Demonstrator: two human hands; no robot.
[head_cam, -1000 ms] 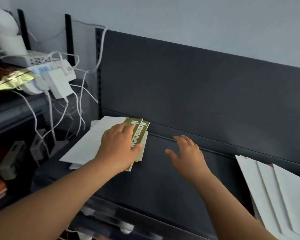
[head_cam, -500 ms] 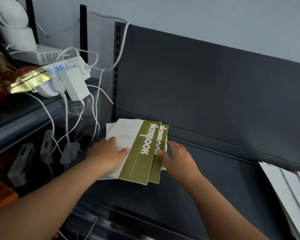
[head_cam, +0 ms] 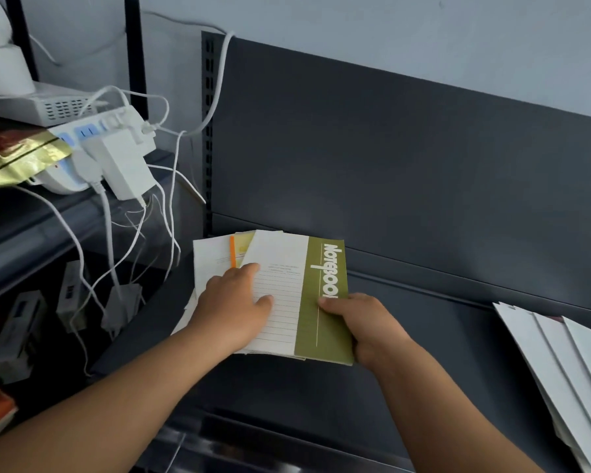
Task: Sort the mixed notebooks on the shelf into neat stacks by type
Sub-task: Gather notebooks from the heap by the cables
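A green-and-white notebook (head_cam: 307, 288) with "Notebook" printed on its cover lies on top of a small pile on the dark shelf (head_cam: 406, 363). My right hand (head_cam: 369, 327) grips its lower right edge, thumb on the cover. My left hand (head_cam: 234, 307) rests flat on the white lined part and on the pile beneath. Under it a yellow-and-orange notebook (head_cam: 241, 249) and a white notebook (head_cam: 210, 264) fan out to the left. Several white notebooks (head_cam: 560, 363) lie overlapped at the right end of the shelf.
A dark back panel (head_cam: 406, 158) rises behind the shelf. To the left, a white power strip (head_cam: 106, 131) with adapters and dangling white cables (head_cam: 171, 186) sits on a neighbouring shelf beside a gold foil packet (head_cam: 17, 160). Grey adapters hang below.
The green notebooks have been squared into one pile and pulled nearer the shelf's front. My right hand moved from beside the pile to gripping its right edge. My left hand slid off the covers.
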